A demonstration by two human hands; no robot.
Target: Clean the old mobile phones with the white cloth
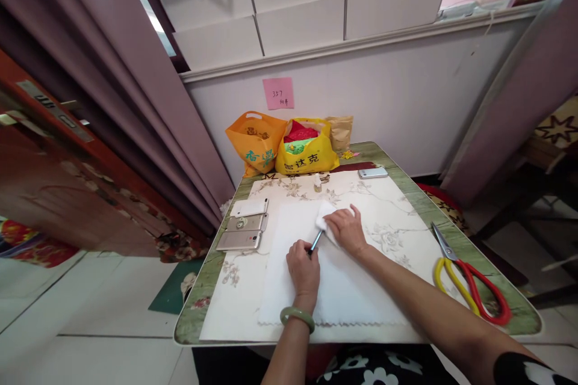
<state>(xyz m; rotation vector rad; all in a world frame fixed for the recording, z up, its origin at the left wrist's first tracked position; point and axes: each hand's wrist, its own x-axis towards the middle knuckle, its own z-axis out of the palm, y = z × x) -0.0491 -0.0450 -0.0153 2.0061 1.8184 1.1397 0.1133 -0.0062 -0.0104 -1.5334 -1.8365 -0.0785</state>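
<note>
My left hand (303,271), with a green bangle at the wrist, is closed around a slim dark object (316,242) with a bluish shiny edge. Most of that object is hidden by my fingers, so its exact kind is unclear. My right hand (347,230) is closed on a bunched white cloth (323,213), held against the object's far end. Both hands are over a white sheet (289,301) with a wavy front edge, spread on the table. Left of them, a white phone (249,207), a gold phone (244,223) and a pinkish phone (238,241) lie in a row.
Large scissors (469,289) with red and yellow handles lie at the right edge. A silver phone (372,173) lies at the back right. An orange bag (257,144), a yellow bag (307,153) and a brown pouch (340,132) stand at the back, by the wall.
</note>
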